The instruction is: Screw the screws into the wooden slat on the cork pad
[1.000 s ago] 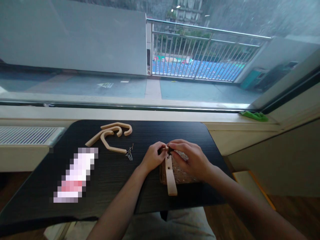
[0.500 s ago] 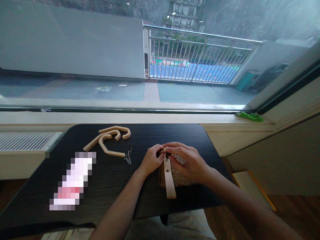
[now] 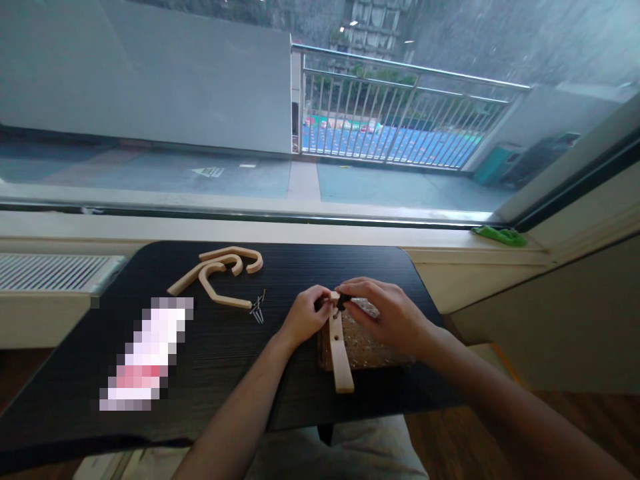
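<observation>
A flat wooden piece with holes [image 3: 341,363] lies along the left side of a brown, glittering block [image 3: 367,352], its near end sticking out past the block's front edge. My left hand [image 3: 309,313] is closed, with thumb and forefinger pinching the far end of this piece. Opposite it, my right hand [image 3: 383,310] is closed too. Its fingertips pinch a small dark object [image 3: 343,301] just above the far end of the wood. That object's kind is too small to make out.
Bent, hook-shaped wooden pieces [image 3: 213,290] lie on the black table [image 3: 225,373] at the back left. Beside them is a small heap of screws [image 3: 257,309]. A blurred pinkish-white item [image 3: 150,353] lies at the left. A green cloth [image 3: 500,235] rests on the windowsill.
My right hand has drawn slightly back to the right, and the small dark object now shows between its fingertips. More of the wood's far end is visible. My left hand keeps its pinch.
</observation>
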Motion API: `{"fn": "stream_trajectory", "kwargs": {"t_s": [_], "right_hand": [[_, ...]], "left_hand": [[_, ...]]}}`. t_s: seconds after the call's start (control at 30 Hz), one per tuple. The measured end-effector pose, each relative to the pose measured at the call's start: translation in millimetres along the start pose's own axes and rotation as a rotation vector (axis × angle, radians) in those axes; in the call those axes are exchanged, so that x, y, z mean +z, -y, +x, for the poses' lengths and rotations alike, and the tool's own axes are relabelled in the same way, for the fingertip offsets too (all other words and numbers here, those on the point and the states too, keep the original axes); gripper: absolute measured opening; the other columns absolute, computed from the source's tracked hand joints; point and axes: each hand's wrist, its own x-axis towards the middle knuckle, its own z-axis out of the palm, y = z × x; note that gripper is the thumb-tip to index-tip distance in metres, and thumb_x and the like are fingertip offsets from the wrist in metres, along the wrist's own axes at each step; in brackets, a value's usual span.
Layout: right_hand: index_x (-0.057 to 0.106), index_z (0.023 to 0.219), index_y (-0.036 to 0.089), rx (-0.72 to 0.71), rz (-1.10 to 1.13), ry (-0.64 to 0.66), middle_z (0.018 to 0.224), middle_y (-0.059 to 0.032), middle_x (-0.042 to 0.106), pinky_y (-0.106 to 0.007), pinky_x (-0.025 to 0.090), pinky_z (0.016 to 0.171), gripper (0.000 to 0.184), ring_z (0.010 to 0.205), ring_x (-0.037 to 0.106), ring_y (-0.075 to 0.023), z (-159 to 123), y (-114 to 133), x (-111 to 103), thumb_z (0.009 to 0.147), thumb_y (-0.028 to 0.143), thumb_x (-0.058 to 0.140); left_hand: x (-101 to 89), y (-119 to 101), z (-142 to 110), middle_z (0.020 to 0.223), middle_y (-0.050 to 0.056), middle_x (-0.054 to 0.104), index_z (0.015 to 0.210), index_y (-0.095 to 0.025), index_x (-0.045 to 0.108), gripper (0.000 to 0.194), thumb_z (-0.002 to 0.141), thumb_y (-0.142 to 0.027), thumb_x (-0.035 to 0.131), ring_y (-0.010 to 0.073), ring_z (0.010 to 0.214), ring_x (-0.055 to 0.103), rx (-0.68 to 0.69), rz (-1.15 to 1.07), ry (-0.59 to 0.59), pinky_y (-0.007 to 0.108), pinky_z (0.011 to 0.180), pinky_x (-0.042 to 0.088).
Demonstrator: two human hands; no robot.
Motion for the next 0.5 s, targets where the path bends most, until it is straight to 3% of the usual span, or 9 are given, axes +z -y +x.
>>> {"fn": "stream_trajectory", "kwargs": {"t_s": [0.3,0.5], "right_hand": [[0.06,0.129,0.02,0.004,-0.201,0.259,0.1,-0.0076,0.075,-0.029,0.054,0.069,0.036,0.081,0.071,-0.0172,11,5,-24,0.094,0.016,0.056],[0.062,0.129,0.02,0.001,-0.218,0.284,0.098,-0.0074,0.075,-0.027,0.051,0.066,0.036,0.077,0.07,-0.0165,15,7,-28,0.093,0.016,0.058]], "left_hand": [[-0.4,-2,0,0.073,0.002,0.062,0.078,-0.016,0.061,0.009,0.083,-0.019,0.054,0.0159,0.068,0.056,-0.03,-0.014,0.013,0.027,0.065,0.043],[0.0,-1,1,0.072,0.001,0.062,0.077,-0.017,0.061,0.009,0.082,-0.018,0.054,0.016,0.068,0.056,-0.032,-0.01,0.011,0.026,0.064,0.044]]}}
